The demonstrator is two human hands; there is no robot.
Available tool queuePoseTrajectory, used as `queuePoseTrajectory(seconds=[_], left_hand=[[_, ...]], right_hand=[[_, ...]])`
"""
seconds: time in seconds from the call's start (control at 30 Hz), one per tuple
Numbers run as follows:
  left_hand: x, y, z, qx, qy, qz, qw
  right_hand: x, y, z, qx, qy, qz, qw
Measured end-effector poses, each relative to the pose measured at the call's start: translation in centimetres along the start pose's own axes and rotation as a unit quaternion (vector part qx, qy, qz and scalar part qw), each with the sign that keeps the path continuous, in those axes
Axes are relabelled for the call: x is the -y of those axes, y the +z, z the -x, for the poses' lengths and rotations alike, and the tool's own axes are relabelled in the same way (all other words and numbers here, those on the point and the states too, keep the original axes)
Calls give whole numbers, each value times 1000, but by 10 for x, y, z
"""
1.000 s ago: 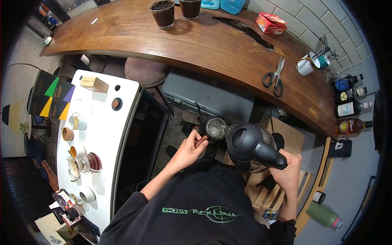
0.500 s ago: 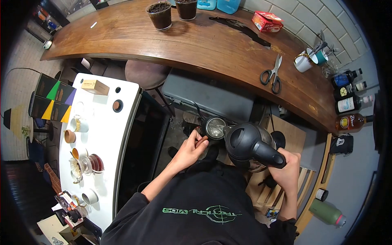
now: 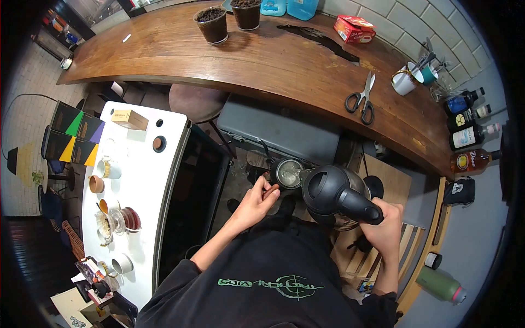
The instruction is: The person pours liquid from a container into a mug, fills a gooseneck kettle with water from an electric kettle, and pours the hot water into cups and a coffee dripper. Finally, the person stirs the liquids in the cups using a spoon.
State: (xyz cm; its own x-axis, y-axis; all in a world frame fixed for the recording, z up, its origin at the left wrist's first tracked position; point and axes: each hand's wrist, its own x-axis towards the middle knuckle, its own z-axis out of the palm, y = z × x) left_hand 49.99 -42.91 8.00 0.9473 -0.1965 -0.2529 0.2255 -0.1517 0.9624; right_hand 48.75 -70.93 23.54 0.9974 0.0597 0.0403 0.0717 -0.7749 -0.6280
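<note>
Green lettering on the black top seems to read "TACTICAL", crossing a crosshair sign; its other word is unclear. Print on the red box and bottles is illegible.

Black top, green lettering, crosshair print

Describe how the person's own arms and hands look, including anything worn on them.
Black sleeves leave the forearms bare. The left hand and right hand wear no gloves, and no watch or bracelet shows. The black top carries green lettering and a crosshair print.
</note>
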Motion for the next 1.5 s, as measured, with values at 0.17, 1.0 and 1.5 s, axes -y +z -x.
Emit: queuePoseTrajectory(seconds=[0.17,1.0,1.5], left_hand=[[-20,-4,0,44,-91,-44,994],[4,10,0,9,-14,-7,1000],[-7,22,1,51,-47,31,997]], right_hand=[[1,-3,1,-10,-9,-3,1000],[-8,-1,8,-45,-13,-41,998],[-76,5,47,-108,98,-213,966]])
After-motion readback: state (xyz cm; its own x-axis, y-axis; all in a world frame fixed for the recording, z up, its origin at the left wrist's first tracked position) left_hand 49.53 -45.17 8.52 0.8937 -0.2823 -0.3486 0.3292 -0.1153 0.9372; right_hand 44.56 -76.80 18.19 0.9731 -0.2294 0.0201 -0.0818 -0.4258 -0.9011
